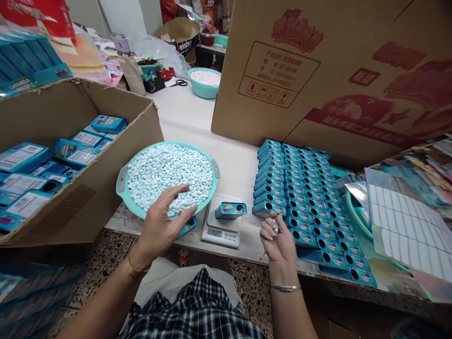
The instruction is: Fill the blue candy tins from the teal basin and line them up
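Note:
My left hand point(165, 217) hovers at the near edge of a turquoise basin point(215, 176) full of small pale blue and white candies point(169, 172). Its thumb and fingers are apart with nothing between them. A blue candy box point(230, 210) with a round hole at one end rests on a small digital scale point(221, 237), whose display is lit. To the right of the scale, my right hand point(277, 235) is curled closed around a few white candies. It is beside the front of the rows of blue boxes point(310, 202). Another blue box point(187, 227) lies partly behind my left hand.
An open carton point(123, 155) with blue boxes stands at the left. A large cardboard box point(318, 70) rises behind the rows. Label sheets point(406, 230) lie at the right over a turquoise basin. Farther back are scissors point(179, 83) and another basin of candies point(205, 89).

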The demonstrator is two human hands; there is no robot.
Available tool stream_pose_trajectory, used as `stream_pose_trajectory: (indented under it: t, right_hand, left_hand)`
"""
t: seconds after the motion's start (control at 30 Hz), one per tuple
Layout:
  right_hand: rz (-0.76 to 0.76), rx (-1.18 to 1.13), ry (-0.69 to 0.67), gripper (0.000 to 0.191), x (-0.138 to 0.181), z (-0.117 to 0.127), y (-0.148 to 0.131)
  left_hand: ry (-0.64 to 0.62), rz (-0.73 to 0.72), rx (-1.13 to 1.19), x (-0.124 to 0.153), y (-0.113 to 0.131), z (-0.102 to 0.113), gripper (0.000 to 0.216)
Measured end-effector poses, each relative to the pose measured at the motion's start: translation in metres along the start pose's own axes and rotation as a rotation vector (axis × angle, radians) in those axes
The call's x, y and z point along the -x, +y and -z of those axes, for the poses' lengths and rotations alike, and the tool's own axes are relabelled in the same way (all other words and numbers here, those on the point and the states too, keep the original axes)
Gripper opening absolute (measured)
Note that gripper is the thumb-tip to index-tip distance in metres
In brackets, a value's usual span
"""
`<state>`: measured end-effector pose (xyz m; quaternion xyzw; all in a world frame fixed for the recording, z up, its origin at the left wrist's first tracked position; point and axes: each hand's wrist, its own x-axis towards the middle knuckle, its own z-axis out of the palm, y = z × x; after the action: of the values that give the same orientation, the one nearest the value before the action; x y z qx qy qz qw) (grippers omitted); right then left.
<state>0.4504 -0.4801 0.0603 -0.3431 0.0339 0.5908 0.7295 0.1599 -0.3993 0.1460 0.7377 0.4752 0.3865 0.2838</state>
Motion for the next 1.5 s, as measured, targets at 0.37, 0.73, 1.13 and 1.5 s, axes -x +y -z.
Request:
stream_pose_trajectory:
  t: [0.37,0.73,1.13,1.5]
  right_hand:
    - [0.213,0.322,-0.065,0.021,-0.016,-0.061,0.012]
    - [0.475,1.37,-0.249,0.014,-0.002,-0.063,0.01]
    - [0.234,0.338,-0.134,0.019,-0.011,-0.047,-0.026]
    - [0.021,0.081,-0.005,0.014,-0.005,0.003,-0.026]
  left_hand:
    - [-0.248,-0.12,-0.011,0.003,0.004,-0.049,0.044]
    - [-0.282,-0.125,-0.037,0.004,0.002,-0.064,0.045]
    - [-0.167,-0.125,-0.075,-0.009,0.0,-0.04,0.041]
    - [-0.213,-0.167,-0.087,-0.01,0.003,-0.044,0.04]
